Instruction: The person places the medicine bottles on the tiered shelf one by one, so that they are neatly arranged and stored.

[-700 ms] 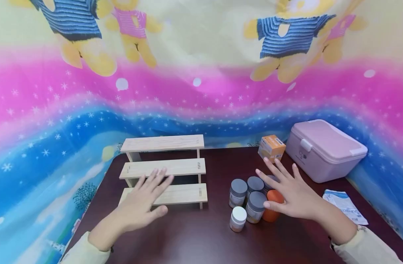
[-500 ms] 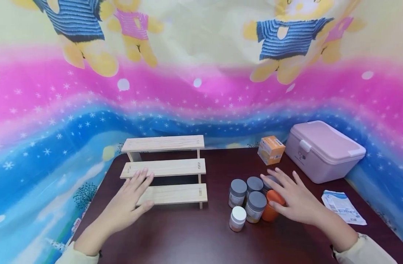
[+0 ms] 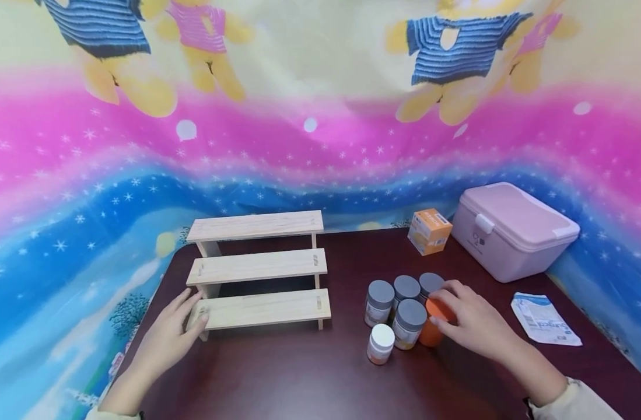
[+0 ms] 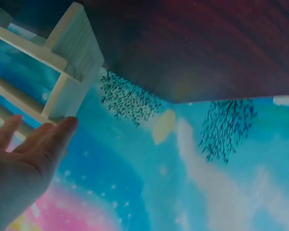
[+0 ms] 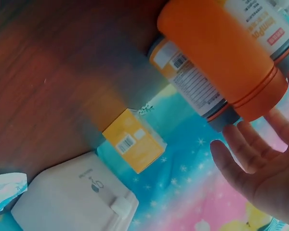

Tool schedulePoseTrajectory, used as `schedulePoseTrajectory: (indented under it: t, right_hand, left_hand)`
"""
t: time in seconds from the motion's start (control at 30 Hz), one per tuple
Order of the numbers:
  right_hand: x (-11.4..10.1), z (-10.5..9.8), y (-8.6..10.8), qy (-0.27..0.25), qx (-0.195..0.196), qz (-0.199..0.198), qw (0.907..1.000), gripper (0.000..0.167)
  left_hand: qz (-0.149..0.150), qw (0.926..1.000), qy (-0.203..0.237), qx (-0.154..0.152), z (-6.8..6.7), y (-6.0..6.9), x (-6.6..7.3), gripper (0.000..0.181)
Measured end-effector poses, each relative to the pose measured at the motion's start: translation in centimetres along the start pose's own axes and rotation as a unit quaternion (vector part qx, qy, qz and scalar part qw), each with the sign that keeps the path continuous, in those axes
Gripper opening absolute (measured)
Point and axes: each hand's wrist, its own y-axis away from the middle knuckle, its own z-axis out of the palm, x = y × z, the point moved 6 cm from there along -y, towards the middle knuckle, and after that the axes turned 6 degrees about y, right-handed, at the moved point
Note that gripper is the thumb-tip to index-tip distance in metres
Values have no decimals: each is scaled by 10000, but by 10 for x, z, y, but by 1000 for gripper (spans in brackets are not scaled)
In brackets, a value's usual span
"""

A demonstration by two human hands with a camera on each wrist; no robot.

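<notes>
A three-step wooden shelf (image 3: 268, 308) stands at the left of the table. My left hand (image 3: 163, 335) is at the left end of its lowest step, fingers loosely extended; the left wrist view has the hand (image 4: 24, 168) beside the shelf's frame (image 4: 82, 48), contact unclear. My right hand (image 3: 477, 324) is at the top of an orange bottle (image 3: 430, 333), fingers spread and slightly bent. In the right wrist view the fingers (image 5: 236, 163) are near the cap end of the orange bottle (image 5: 221, 53), not closed round it. Several grey-lidded jars (image 3: 410, 315) and a white-lidded bottle (image 3: 381, 336) stand beside it.
An orange and white carton (image 3: 430, 232) and a pink lidded box (image 3: 514, 233) stand at the back right of the dark table (image 3: 299, 373). A white and blue packet (image 3: 545, 319) lies in front of the box. Patterned cloth (image 3: 310, 151) hangs behind.
My left hand has moved left and down from above the steps to the lowest step's left end. My right hand has lowered to the orange bottle, its fingers less spread.
</notes>
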Motion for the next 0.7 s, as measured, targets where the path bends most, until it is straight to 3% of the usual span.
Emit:
schedulePoseTrajectory:
  t: [0.07,0.17,0.23,0.33,0.47,0.7]
  right_hand:
    - [2,-1,-1,-178,-9,205,9996,46]
    - [4,3,-2,-598,-80,545,9967,52]
    - [6,7,-1,-907,-124,781,9927,57]
    - [9,13,2,-1338,-185,1078,9850,67]
    - [14,18,6,-1604,-177,1338,9778,74]
    - [21,22,8,-1932,-432,1727,9649,75]
  left_hand:
    - [-325,9994,126,29,0,-4,-7,67]
    - [-1037,9931,474,-279,5,-6,-19,76]
    - [-1456,9844,829,-542,9,-7,-27,80]
    - [-1882,9654,1601,-830,18,-7,-33,72]
    - [-2262,9381,2526,-710,26,-7,-41,59]
    - [-2764,9115,3033,-278,29,-16,-63,56]
